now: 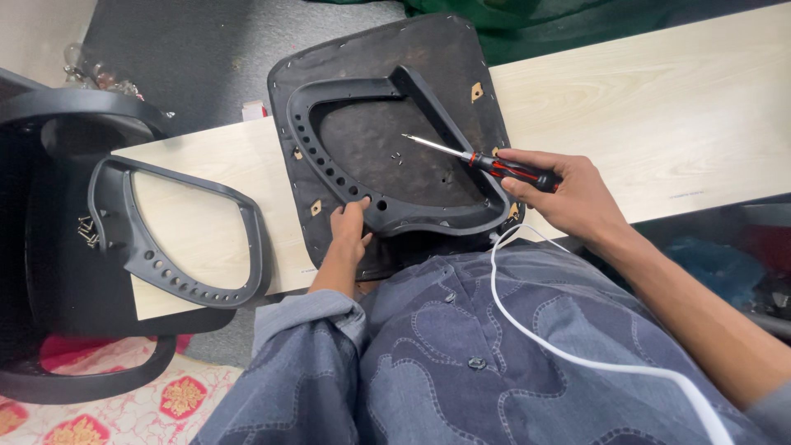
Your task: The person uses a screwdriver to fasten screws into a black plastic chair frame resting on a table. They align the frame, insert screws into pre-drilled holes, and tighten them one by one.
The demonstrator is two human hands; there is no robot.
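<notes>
1. Far left – black chair base (49, 272) beside the worktop (659, 107), a small heap of loose screws (86, 231) lying on it.
2. Next along – spare black armrest frame (177, 239), a hollow loop with a row of holes, lying flat over the worktop's pale end.
3. Centre – black seat pan (387, 140) upside down on the worktop, near edge overhanging toward the lap, second armrest frame (387, 124) laid on its underside. Judged rigid and fairly light for its bulk; moulded plastic probably a little slick, so best taken by the frame's thick bar or the pan's rim, not the fabric edge.
4. Left hand (350, 231) on the frame's near bar, fingers pressed down flat beside a mounting hole – bracing, not enclosing anything.
5. Right hand (568, 194) with grip closed round the red-and-black handle of a screwdriver (486, 161), steel shaft pointing left over the pan's middle, tip just above a few tiny screws.
6. White cable (577, 354) trailing across the blue patterned shirt.
7. Packages and signs: none to tell; only small tan diamond tabs (477, 91) spaced round the pan's edge.
</notes>
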